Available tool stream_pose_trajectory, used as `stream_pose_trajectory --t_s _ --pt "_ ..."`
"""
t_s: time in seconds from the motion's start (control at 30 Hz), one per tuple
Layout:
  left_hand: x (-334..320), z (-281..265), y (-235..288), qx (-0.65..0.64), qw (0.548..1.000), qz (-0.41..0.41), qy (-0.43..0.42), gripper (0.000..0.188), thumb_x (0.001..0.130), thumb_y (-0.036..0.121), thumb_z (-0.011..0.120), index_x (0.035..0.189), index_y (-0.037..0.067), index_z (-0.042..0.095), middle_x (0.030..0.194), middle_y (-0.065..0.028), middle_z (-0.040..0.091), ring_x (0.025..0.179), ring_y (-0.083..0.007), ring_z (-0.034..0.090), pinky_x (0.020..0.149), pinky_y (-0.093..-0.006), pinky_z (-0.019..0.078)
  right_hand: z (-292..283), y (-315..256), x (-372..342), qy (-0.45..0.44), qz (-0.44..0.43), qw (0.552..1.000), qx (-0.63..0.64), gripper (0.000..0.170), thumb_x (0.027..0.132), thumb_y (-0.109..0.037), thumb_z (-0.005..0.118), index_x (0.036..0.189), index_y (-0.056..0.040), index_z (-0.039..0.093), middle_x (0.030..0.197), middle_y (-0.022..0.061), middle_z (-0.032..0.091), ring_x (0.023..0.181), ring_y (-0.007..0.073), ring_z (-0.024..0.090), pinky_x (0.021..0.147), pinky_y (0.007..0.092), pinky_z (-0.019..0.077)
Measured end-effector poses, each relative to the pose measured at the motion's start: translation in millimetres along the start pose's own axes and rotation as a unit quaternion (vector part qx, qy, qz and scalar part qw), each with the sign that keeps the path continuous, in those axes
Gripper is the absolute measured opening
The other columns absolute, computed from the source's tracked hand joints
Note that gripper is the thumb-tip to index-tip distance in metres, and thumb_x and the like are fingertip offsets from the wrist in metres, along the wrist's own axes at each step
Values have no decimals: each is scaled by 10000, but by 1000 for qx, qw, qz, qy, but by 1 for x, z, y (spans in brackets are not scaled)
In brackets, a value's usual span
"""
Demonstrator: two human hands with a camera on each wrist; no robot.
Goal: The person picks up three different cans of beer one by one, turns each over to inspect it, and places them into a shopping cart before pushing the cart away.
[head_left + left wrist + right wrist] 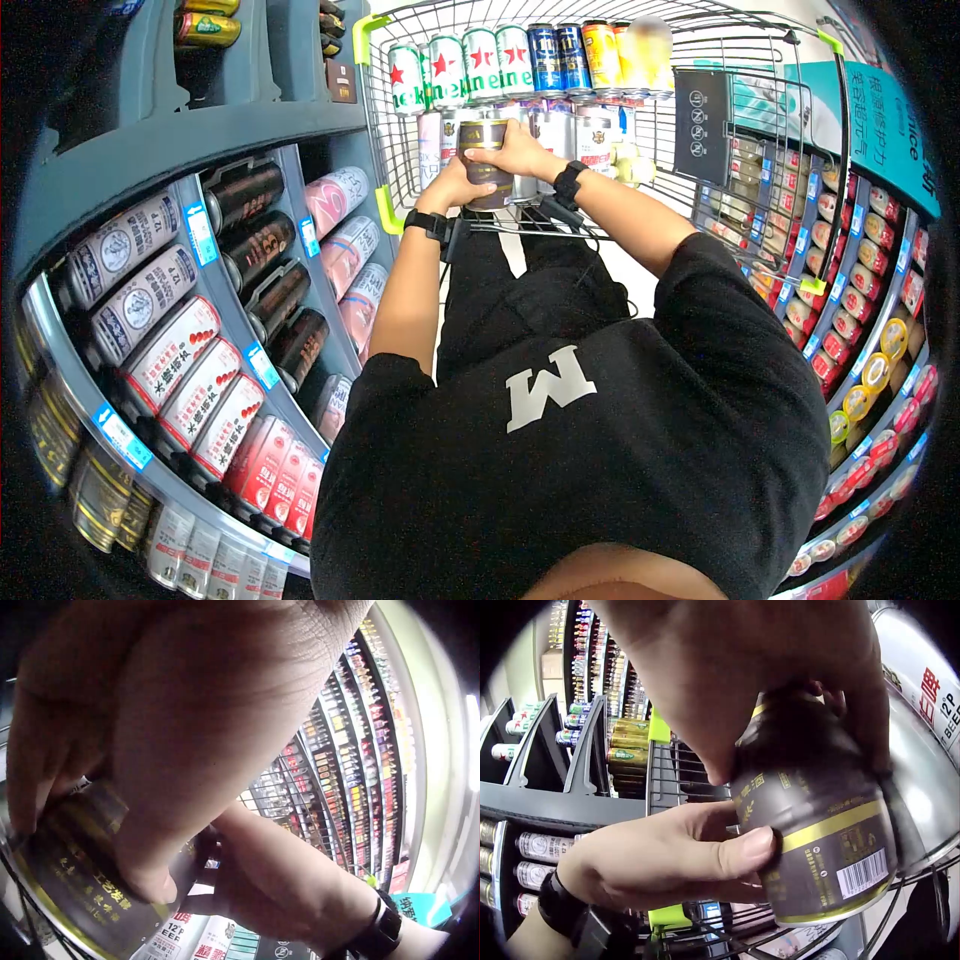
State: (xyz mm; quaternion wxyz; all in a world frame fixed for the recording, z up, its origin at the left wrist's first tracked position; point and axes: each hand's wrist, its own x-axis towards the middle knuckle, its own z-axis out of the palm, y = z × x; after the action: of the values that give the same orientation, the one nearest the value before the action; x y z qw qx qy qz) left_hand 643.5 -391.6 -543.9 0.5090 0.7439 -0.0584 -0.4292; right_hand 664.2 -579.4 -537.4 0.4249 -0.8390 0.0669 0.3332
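Observation:
A dark brown can with gold bands (pixel 484 140) is held at the near edge of the shopping cart (pixel 560 232). My left hand (pixel 452 187) grips its lower part, the thumb across its side. From the upper right, my right hand (pixel 522 152) grips the same can. In the left wrist view the can (pixel 82 877) shows gold lettering beside my left hand (pixel 187 735). The right wrist view shows the can's barcode side (pixel 825 847), with my right hand (pixel 765 660) round the top and my left hand (pixel 667 855) at its side.
Green-and-white cans (pixel 448 72), blue cans (pixel 546 60) and orange cans (pixel 602 58) stand in a row inside the cart, with white cans (pixel 594 140) nearer. Shelves of cans (pixel 205 400) run along the left. More shelves (pixel 860 300) and a teal sign (pixel 885 140) are on the right.

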Motion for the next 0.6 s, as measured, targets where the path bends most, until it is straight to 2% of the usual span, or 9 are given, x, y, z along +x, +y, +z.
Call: stream_pose_trajectory --t_s 0.07,0.13,0.27,0.3,0.33,0.4,0.43,0.53,0.6 --pt "6 -1 -6 40 999 -15 -15 698 734 171 820 1292 -42 459 1183 -166 627 1063 -241 617 923 -362 502 5 5 3 -3 6 1000 7 1176 640 -718 726 1258 210 353 1244 366 447 1206 446 490 1011 412 434" --pt "10 0 -12 101 991 -84 -15 700 755 206 810 1303 -39 450 1192 -167 624 1073 -257 617 928 -362 499 9 5 5 25 -14 999 -14 1184 644 -726 717 1269 207 340 1245 364 445 1206 446 493 1011 418 433" --pt "12 -2 -25 156 987 -32 4 713 766 257 801 1307 -43 446 1176 -192 631 1062 -277 629 917 -368 503 4 10 6 -8 -2 1000 -14 1166 656 -731 702 1264 203 357 1243 380 457 1183 456 511 995 422 446" --pt "4 -7 -9 179 981 -67 -23 727 758 280 805 1301 -43 446 1132 -208 648 1037 -294 642 902 -372 502 -2 12 5 -5 -3 1000 -11 1166 656 -731 702 1264 203 357 1243 380 457 1183 456 511 995 422 446" --pt "-11 -3 6 221 970 -91 52 712 762 300 795 1293 -33 458 1100 -233 655 1018 -338 647 887 -391 501 -12 15 1 -27 -16 999 -33 1108 692 -699 696 1265 193 375 1214 371 497 1151 441 540 972 420 460" --pt "-44 -4 42 262 955 -97 97 682 783 332 765 1284 -26 472 1106 -260 644 1023 -371 637 884 -416 498 -34 23 -19 -50 -24 997 -54 1049 727 -666 691 1266 184 394 1186 362 536 1120 426 569 949 418 475" --pt "-54 -2 37 275 950 -47 143 687 791 369 731 1250 -69 467 1012 -290 646 941 -400 647 820 -469 506 -48 25 -36 -63 -20 998 -21 950 769 -616 679 1267 153 428 1146 335 576 1083 401 596 921 412 487" --pt "-86 2 39 205 953 -16 220 429 860 289 665 1123 -39 584 1021 -212 659 968 -346 634 829 -431 501 -70 53 -64 -81 4 997 -3 767 840 -520 652 1273 90 486 1095 282 632 1028 356 634 880 398 504" --pt "-101 4 35 209 946 11 248 376 873 254 646 1120 -25 592 1010 -194 657 952 -335 630 822 -420 499 -75 54 -77 -89 16 996 -20 683 869 -474 637 1277 58 509 1084 256 649 1010 336 644 866 390 507"
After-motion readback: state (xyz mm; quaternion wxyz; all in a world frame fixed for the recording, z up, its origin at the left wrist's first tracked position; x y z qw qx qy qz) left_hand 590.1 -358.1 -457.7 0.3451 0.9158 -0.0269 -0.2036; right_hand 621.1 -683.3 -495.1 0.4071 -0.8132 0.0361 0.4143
